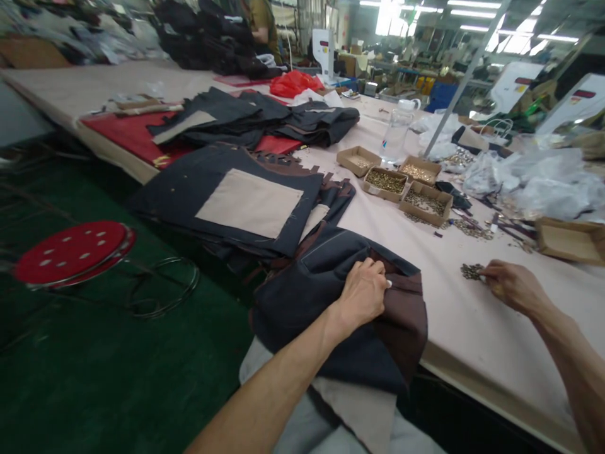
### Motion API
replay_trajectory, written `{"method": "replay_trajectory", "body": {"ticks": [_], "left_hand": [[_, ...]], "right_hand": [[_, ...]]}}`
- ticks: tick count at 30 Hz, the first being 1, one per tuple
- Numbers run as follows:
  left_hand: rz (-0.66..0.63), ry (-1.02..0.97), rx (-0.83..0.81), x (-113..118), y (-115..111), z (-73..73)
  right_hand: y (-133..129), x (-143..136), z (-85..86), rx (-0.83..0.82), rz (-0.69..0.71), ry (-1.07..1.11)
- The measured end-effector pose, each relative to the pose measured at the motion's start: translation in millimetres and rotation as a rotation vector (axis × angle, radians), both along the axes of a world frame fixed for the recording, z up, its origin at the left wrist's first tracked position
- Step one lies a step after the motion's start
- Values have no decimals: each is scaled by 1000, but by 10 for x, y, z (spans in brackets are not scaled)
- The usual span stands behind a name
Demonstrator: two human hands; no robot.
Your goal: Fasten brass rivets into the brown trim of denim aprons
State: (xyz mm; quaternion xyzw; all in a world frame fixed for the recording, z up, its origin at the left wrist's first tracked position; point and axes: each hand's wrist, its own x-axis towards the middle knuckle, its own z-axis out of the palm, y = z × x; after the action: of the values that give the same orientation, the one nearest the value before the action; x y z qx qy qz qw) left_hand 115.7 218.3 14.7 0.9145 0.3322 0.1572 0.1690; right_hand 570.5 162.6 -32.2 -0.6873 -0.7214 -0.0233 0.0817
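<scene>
My left hand (363, 291) grips the dark navy and brown garment piece (321, 296) that hangs over the table's near edge onto my lap. My right hand (513, 285) rests on the pale tabletop (454, 315), its fingertips touching a small heap of brass metal buttons (471, 271). Whether the fingers have pinched one I cannot tell. To the left lies a stack of dark cut pieces with a beige patch (246, 202).
Several small cardboard trays of metal studs (387, 181) stand mid-table beside a clear bottle (393, 135). Crumpled plastic bags (543, 180) and an open cardboard box (570, 239) are at right. More dark garments (265, 120) lie farther back. A red stool (70, 251) stands on the green floor.
</scene>
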Motion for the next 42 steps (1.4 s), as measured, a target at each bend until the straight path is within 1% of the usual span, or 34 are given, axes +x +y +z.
{"method": "replay_trajectory", "body": {"ticks": [3, 4, 6, 8, 10, 11, 13, 15, 16, 18, 19, 21, 25, 29, 38, 42], "left_hand": [[14, -36, -19, -7, 1, -19], [23, -52, -27, -6, 6, -36], [43, -85, -38, -4, 15, -80], [54, -117, -47, -6, 19, -130], [45, -141, -56, -13, 20, -176], [42, -149, -60, -18, 19, -195], [48, -160, -66, -27, 16, -218], [59, -167, -66, -33, 11, -224], [61, -170, -65, -35, 8, -222], [54, -179, -62, -36, 2, -217], [50, -186, -62, -36, -1, -216], [48, -201, -65, -36, -6, -217], [70, -216, -70, -39, -8, -228], [77, -216, -73, -34, -7, -227], [69, -208, -78, -15, 6, -235], [60, -220, -70, -21, 0, -258]], "right_hand": [[38, 3, 53, -124, 68, -94], [41, -7, 70, -129, 63, -119], [32, -79, 122, -112, 39, -148], [11, -283, 203, -35, 10, -120], [-15, -664, 301, 78, 32, 3], [-27, -913, 344, 114, 88, 105], [-35, -1465, 393, 126, 238, 321], [-14, -1968, 372, 76, 351, 430], [4, -2161, 335, 79, 376, 457], [39, -2398, 226, 100, 385, 486], [49, -2447, 167, 116, 375, 497], [54, -2456, 68, 139, 354, 514], [34, -2393, -15, 160, 364, 508], [18, -2410, -36, 191, 367, 499], [47, -2440, -12, 176, 317, 500], [33, -2446, -11, 161, 347, 499]]}}
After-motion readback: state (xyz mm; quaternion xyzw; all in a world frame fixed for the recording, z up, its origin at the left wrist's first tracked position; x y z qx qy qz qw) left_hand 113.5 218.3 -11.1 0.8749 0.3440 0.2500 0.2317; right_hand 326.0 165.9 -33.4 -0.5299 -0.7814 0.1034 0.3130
